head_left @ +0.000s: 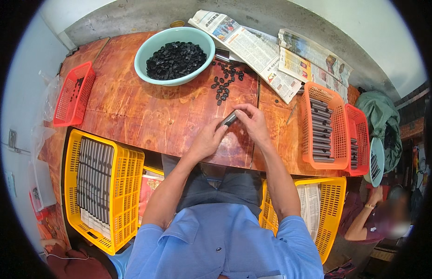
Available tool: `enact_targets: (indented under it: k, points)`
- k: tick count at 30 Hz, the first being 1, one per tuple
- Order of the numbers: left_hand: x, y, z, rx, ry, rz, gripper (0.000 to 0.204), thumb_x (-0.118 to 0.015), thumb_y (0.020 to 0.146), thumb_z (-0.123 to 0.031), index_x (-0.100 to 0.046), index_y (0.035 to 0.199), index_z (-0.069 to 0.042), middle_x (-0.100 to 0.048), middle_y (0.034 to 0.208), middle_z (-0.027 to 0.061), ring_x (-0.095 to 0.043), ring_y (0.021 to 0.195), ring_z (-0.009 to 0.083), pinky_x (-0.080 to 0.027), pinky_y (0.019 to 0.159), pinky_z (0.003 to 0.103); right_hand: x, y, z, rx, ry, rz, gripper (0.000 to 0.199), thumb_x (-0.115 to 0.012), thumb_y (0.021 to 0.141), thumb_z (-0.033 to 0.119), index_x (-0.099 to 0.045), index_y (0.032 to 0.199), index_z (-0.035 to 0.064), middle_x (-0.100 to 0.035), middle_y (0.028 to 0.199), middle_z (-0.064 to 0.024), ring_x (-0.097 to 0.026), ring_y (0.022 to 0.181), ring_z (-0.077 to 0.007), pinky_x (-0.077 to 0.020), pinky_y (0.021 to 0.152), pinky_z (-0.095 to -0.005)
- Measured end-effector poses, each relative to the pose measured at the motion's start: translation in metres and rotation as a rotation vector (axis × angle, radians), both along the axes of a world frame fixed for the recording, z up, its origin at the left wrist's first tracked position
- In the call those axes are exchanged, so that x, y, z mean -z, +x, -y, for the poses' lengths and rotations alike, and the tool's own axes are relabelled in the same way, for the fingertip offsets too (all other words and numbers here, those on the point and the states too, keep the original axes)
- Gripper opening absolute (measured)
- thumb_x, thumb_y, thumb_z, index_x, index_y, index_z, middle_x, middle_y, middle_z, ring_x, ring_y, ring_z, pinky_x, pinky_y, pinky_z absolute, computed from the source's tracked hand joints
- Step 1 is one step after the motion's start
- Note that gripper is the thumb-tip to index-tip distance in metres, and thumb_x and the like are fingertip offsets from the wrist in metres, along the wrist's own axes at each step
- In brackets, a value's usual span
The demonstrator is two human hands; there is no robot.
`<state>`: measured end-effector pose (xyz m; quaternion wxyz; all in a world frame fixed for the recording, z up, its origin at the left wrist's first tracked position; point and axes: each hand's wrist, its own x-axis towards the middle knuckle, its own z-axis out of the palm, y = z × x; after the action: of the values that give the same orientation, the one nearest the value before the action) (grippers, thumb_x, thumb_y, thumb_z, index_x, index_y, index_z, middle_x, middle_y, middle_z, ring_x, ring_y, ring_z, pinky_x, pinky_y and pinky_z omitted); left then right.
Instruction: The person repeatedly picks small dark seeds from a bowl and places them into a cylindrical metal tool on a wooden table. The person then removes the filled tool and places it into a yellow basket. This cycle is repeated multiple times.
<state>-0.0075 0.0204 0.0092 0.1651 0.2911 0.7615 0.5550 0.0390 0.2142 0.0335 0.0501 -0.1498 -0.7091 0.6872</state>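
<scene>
Over the front of the wooden table, my left hand (208, 140) grips a short dark grey tube (230, 119) by its lower end, fingers wrapped round it. My right hand (254, 123) is closed at the tube's upper end, its thumb and fingertips pinching there; whether a small piece sits between them is hidden. Just beyond the tube lies a loose scatter of small black oval pieces (220, 88). Behind them stands a pale green basin (142, 69) heaped with black pieces of the same sort.
An orange basket (308, 139) of dark tubes stands at right, beside a red basket (360, 122). Another red basket (62, 109) is at far left. Newspapers (253, 51) lie at the back. Yellow crates (127, 195) flank me below the table. A co-worker (369, 218) sits at right.
</scene>
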Motion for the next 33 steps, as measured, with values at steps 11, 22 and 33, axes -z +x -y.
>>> enact_targets:
  k: [11, 22, 33]
  points:
    - [0.004, -0.012, -0.018, 0.053, -0.334, -0.804, 0.033, -0.073, 0.09, -0.016, -0.063, 0.119, -0.004, -0.065, 0.101, 0.014, -0.063, 0.096, 0.0331, -0.05, 0.082, 0.044, 0.03, 0.006, -0.036, -0.089, 0.16, 0.1, 0.03, -0.063, 0.099, 0.009, -0.066, 0.126, -0.0035, -0.074, 0.09, -0.0087, -0.062, 0.057, -0.0114, -0.049, 0.049, -0.0276]
    - [0.007, -0.007, -0.015, 0.037, -0.277, -0.83, 0.035, -0.076, 0.089, -0.019, -0.066, 0.119, -0.005, -0.066, 0.104, 0.0101, -0.065, 0.097, 0.0291, -0.051, 0.082, 0.041, 0.058, 0.026, -0.029, -0.027, 0.321, -0.124, 0.021, -0.065, 0.096, 0.0, -0.068, 0.117, -0.0005, -0.07, 0.092, -0.0028, -0.064, 0.08, -0.0094, -0.0527, 0.07, -0.0256]
    - [0.007, -0.012, -0.011, 0.096, -0.267, -0.833, 0.035, -0.079, 0.085, -0.02, -0.069, 0.115, -0.006, -0.067, 0.103, 0.0074, -0.066, 0.094, 0.027, -0.053, 0.081, 0.04, 0.036, -0.023, -0.019, 0.084, 0.754, -0.075, 0.031, -0.068, 0.094, 0.027, -0.068, 0.102, -0.0026, -0.064, 0.103, -0.0182, -0.061, 0.101, -0.0346, -0.0483, 0.089, -0.046]
